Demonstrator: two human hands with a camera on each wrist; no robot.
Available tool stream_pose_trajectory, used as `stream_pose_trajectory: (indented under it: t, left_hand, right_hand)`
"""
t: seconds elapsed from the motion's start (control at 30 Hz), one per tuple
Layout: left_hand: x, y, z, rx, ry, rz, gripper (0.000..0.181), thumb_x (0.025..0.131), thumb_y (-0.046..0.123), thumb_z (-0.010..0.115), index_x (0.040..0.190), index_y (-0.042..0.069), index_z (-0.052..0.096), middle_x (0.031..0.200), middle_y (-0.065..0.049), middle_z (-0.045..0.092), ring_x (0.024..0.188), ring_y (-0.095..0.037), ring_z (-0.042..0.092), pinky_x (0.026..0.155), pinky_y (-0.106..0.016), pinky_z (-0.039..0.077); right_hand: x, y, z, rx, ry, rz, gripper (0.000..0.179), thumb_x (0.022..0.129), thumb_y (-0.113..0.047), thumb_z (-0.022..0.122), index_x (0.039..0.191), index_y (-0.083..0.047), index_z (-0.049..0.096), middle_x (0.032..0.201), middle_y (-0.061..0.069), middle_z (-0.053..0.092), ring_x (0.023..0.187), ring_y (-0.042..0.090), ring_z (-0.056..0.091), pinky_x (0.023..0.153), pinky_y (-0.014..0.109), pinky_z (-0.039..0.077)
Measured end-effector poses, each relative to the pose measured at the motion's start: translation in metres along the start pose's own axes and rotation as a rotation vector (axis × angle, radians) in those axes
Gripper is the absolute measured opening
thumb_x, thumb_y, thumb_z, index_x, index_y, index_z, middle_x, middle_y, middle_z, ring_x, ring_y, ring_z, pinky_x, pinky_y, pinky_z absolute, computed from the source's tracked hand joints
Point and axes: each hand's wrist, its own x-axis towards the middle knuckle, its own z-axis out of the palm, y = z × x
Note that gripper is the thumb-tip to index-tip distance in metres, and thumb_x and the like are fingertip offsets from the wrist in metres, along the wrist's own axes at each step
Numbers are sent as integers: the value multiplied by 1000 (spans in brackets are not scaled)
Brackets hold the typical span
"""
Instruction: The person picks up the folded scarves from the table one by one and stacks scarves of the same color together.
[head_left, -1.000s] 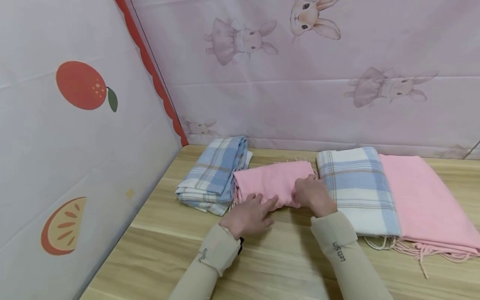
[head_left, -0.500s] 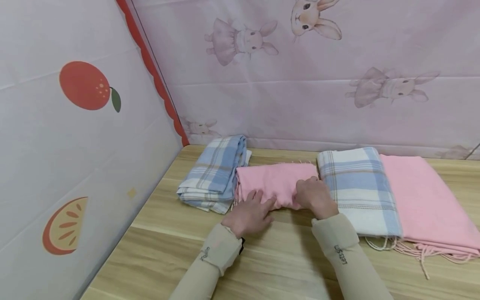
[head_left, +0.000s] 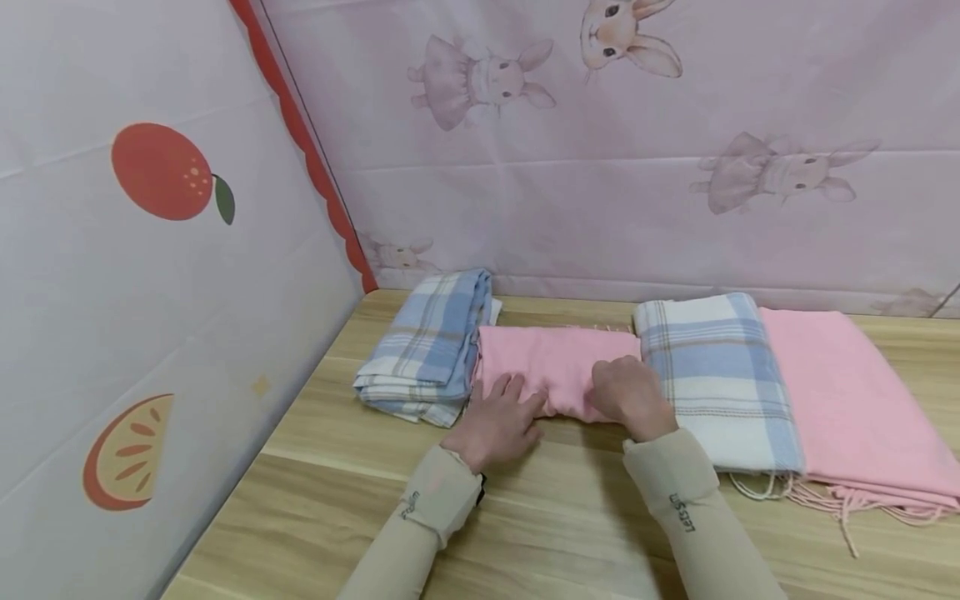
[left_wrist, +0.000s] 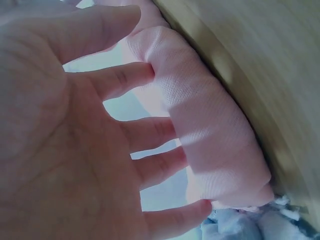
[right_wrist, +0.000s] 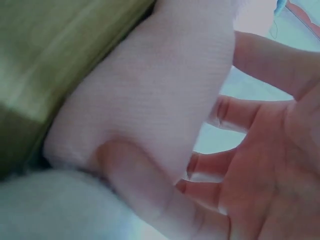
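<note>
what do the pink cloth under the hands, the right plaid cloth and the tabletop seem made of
Pink fringed cloth: matte woven fabric, judging by fine texture in the wrist views; fibre unclear. Right plaid cloth: matte, probably woven fabric, from its checks and fringed edge. Tabletop: wood or laminate, smooth, judging by streaky grain and faint sheen.

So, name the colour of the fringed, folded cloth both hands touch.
The folded cloth is plain pink; the head view shows it best.

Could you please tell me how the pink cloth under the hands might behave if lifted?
That pink cloth would probably sag, since its near edge puckers between the left hand and right hand. It seems unlikely to roll, lying folded flat on the table. Its loose fringe may dangle.
</note>
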Motion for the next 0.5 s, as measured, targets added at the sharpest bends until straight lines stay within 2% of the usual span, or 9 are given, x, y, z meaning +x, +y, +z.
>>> stream_pose_trajectory:
  t: [0.2, 0.33, 0.4, 0.5]
  left_hand:
    - [0, 1, -2, -20, -11, 5, 52, 106, 35, 52, 155, 19, 44, 156, -16, 40, 145, -34, 33, 115, -61, 25]
    - [-5, 2, -5, -22, -11, 6, 55, 105, 35, 55, 156, 18, 43, 153, -16, 44, 143, -34, 37, 113, -60, 30]
    - [-8, 3, -7, 1, 2, 12, 52, 104, 35, 57, 152, 17, 47, 144, -15, 52, 135, -34, 46, 109, -57, 37]
    - [-11, 6, -11, 28, 29, 32, 37, 103, 34, 60, 136, 17, 59, 122, -11, 63, 116, -31, 57, 96, -51, 47]
  right_hand:
    - [2, -1, -6, -27, -48, 42, 16, 88, -13, 59, 74, -5, 61, 73, 11, 59, 69, 27, 58, 64, 45, 54]
    - [4, -6, -9, -60, -75, 80, 20, 93, -19, 58, 84, -3, 67, 86, 18, 62, 81, 34, 59, 71, 52, 53]
    - [3, -9, -9, -59, -68, 68, 21, 94, -18, 56, 88, -1, 68, 92, 22, 60, 87, 38, 57, 73, 55, 52]
    - [2, -11, -7, -35, -52, 31, 19, 93, -15, 57, 91, 2, 65, 93, 23, 55, 86, 39, 53, 73, 53, 50]
